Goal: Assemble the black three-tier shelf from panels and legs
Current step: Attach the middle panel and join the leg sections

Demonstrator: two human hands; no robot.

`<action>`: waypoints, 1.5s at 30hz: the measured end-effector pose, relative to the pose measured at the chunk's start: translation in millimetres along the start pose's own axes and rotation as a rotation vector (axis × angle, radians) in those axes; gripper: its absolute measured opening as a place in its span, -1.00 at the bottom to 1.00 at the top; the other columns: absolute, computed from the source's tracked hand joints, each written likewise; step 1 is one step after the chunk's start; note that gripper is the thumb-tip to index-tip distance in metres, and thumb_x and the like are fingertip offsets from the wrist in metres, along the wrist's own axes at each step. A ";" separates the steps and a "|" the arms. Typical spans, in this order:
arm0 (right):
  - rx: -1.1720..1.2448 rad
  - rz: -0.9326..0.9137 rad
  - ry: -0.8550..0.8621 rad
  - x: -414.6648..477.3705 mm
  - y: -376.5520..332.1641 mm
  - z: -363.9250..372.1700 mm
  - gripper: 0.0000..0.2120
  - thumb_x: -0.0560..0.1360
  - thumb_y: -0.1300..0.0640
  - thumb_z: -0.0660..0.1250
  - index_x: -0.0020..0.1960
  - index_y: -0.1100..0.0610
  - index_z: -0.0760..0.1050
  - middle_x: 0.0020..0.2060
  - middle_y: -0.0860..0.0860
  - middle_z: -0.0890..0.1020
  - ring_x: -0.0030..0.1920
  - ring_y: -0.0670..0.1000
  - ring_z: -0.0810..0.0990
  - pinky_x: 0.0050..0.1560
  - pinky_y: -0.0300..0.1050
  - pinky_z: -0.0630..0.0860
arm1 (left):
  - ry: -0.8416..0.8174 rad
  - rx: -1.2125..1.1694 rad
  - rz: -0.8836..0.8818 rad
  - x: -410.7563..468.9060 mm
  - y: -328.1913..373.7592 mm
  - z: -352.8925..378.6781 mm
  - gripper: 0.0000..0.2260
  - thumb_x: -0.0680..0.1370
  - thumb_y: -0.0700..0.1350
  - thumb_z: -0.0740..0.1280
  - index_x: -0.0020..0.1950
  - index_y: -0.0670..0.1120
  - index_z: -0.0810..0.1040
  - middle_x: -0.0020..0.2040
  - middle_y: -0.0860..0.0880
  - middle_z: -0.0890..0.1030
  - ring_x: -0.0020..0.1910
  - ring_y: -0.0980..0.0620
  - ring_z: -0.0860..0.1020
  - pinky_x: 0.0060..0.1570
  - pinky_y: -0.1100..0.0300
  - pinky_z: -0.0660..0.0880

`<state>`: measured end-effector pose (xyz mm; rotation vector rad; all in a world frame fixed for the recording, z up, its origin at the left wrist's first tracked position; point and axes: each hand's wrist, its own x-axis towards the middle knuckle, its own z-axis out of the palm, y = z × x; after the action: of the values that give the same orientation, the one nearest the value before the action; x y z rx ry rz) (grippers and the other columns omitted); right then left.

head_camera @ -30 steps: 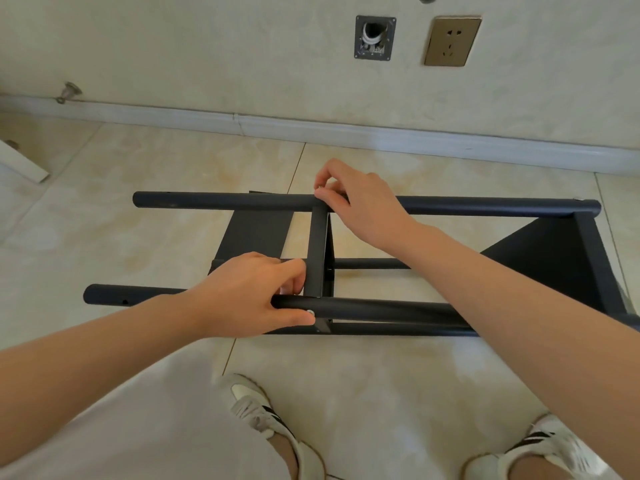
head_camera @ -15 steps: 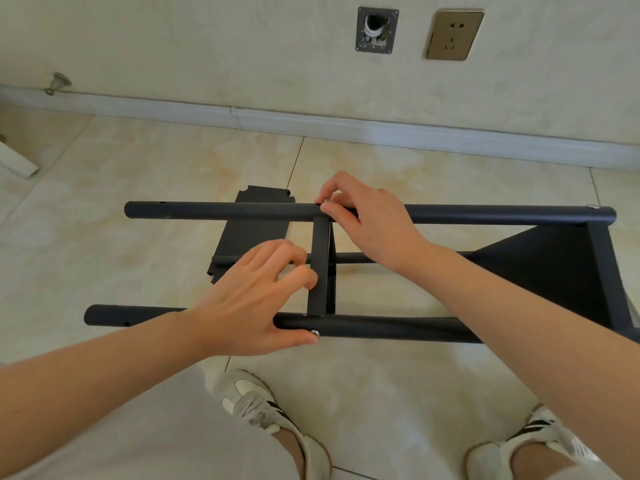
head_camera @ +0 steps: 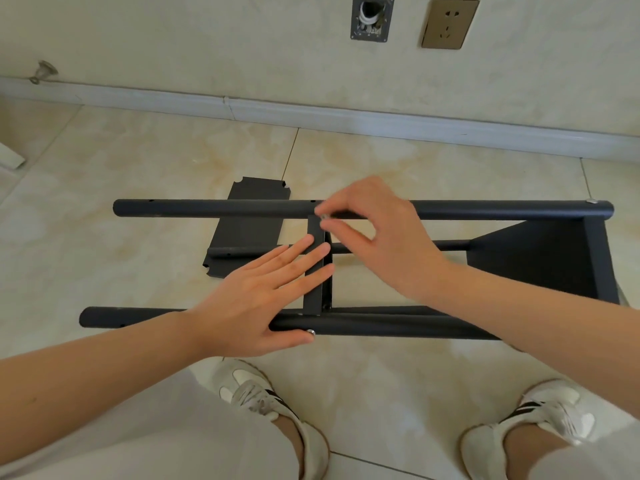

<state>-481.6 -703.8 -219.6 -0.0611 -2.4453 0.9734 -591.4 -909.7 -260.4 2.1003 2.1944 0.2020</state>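
- Pinching a small screw [head_camera: 325,216] between thumb and forefinger, the right hand [head_camera: 377,233] holds it against the far leg [head_camera: 214,208].
- Left hand [head_camera: 256,299] lies spread flat across the middle panel [head_camera: 313,271] and near leg [head_camera: 381,325].

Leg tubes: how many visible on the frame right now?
3. Far tube runs across nearest the wall, near tube closest to the shoes, and a third shows low between them. A fourth may be hidden under the near one.
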 end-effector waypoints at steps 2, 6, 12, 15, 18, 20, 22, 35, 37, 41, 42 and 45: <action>0.003 -0.041 -0.078 -20.9 2.5 -4.8 -0.88 0.57 0.15 0.35 0.08 0.10 0.63 -0.07 -0.13 0.63 0.02 -0.12 0.50 0.11 -0.32 0.40 | -0.007 -0.010 -0.003 0.5 0.3 -0.5 -0.26 0.61 0.31 0.20 0.65 -0.03 0.08 0.66 -0.05 0.04 0.65 -0.05 -0.04 0.59 0.06 -0.05; 0.030 0.213 -0.320 -48.0 17.3 -4.4 -0.85 0.56 0.13 0.37 0.09 0.04 0.68 -0.10 -0.10 0.67 -0.05 -0.10 0.55 0.05 -0.22 0.46 | -0.001 -0.029 -0.012 0.7 1.4 -1.3 -0.28 0.60 0.31 0.19 0.65 -0.03 0.11 0.66 -0.05 0.06 0.64 -0.03 -0.05 0.59 0.06 -0.05; 0.258 0.549 -0.642 -37.4 27.8 23.8 -0.90 0.47 0.15 0.47 -0.03 0.07 0.73 -0.15 -0.10 0.74 -0.12 -0.20 0.67 -0.01 -0.36 0.54 | 0.010 -0.039 -0.018 0.4 1.9 1.6 -0.28 0.59 0.31 0.22 0.64 -0.03 0.16 0.66 -0.04 0.08 0.65 -0.03 -0.04 0.60 0.11 -0.09; 0.325 0.612 -0.722 -31.4 30.9 31.2 -0.92 0.45 0.17 0.48 -0.07 0.09 0.73 -0.20 -0.09 0.74 -0.16 -0.17 0.69 -0.07 -0.38 0.56 | 0.024 -0.053 -0.011 -0.2 1.3 2.6 -0.28 0.58 0.29 0.25 0.64 -0.03 0.17 0.66 -0.04 0.08 0.65 -0.05 -0.02 0.60 0.09 -0.06; 0.363 0.623 -0.715 -27.0 32.2 36.1 -0.93 0.43 0.19 0.48 -0.10 0.12 0.73 -0.22 -0.03 0.73 -0.15 -0.05 0.68 0.01 -0.19 0.58 | 0.043 -0.055 -0.003 0.1 1.1 3.4 -0.28 0.58 0.28 0.26 0.63 -0.03 0.17 0.66 -0.05 0.09 0.64 -0.06 0.00 0.60 0.06 -0.01; 0.422 0.643 -0.698 -25.0 31.9 38.7 -0.92 0.42 0.21 0.48 -0.09 0.14 0.73 -0.18 0.05 0.73 -0.11 0.06 0.67 0.10 -0.03 0.58 | 0.058 -0.062 0.001 -0.1 1.1 3.7 -0.27 0.57 0.27 0.28 0.63 -0.03 0.16 0.66 -0.05 0.10 0.64 -0.07 0.01 0.59 0.07 0.00; 0.478 0.664 -0.684 -23.1 32.6 40.4 -0.89 0.42 0.21 0.48 -0.06 0.17 0.72 -0.14 0.10 0.73 -0.02 0.16 0.66 0.16 0.06 0.57 | 0.064 -0.069 -0.004 -0.2 1.1 3.6 -0.27 0.56 0.26 0.30 0.63 -0.02 0.17 0.65 -0.04 0.11 0.64 -0.05 0.01 0.59 0.13 -0.01; 0.548 0.706 -0.790 -19.1 39.0 45.6 -0.93 0.47 0.22 0.45 -0.07 0.18 0.70 -0.20 0.08 0.70 -0.22 -0.10 0.60 -0.07 -0.17 0.60 | 0.068 -0.061 -0.001 0.4 0.6 3.9 -0.28 0.56 0.27 0.29 0.63 -0.01 0.18 0.65 -0.03 0.13 0.64 -0.06 0.03 0.59 0.17 0.00; 0.559 0.730 -0.799 -19.5 40.0 45.5 -0.91 0.48 0.23 0.44 -0.05 0.19 0.70 -0.22 0.05 0.70 -0.22 -0.10 0.61 -0.09 -0.20 0.60 | 0.068 -0.059 0.001 0.3 0.8 3.7 -0.28 0.56 0.27 0.28 0.63 -0.01 0.18 0.65 -0.03 0.12 0.64 -0.06 0.03 0.59 0.18 0.00; 0.621 0.783 -0.856 -18.1 42.8 42.1 -0.90 0.50 0.18 0.43 -0.04 0.17 0.70 -0.17 0.06 0.70 -0.19 -0.09 0.59 -0.06 -0.19 0.57 | 0.063 -0.058 0.000 0.1 1.2 3.2 -0.28 0.56 0.28 0.28 0.62 -0.01 0.19 0.65 -0.03 0.12 0.64 -0.06 0.03 0.59 0.18 0.00; 0.630 0.795 -0.871 -17.5 44.0 42.0 -0.88 0.51 0.17 0.42 -0.01 0.17 0.70 -0.12 0.09 0.70 -0.17 -0.08 0.59 -0.03 -0.16 0.57 | 0.062 -0.057 -0.001 0.1 1.2 3.0 -0.28 0.56 0.28 0.28 0.62 -0.01 0.18 0.65 -0.03 0.12 0.64 -0.06 0.03 0.59 0.19 -0.01; 0.641 0.843 -0.918 -15.6 45.4 45.7 -0.88 0.52 0.17 0.41 0.02 0.15 0.68 -0.03 0.14 0.69 -0.13 -0.04 0.57 0.09 -0.08 0.58 | 0.061 -0.058 -0.004 0.5 1.0 3.1 -0.29 0.56 0.28 0.28 0.62 -0.01 0.19 0.65 -0.02 0.12 0.64 -0.05 0.02 0.58 0.22 -0.03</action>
<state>-495.8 -702.4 -284.3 -0.5626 -2.7166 2.5844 -589.9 -909.1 -263.2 2.0860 2.1979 0.3300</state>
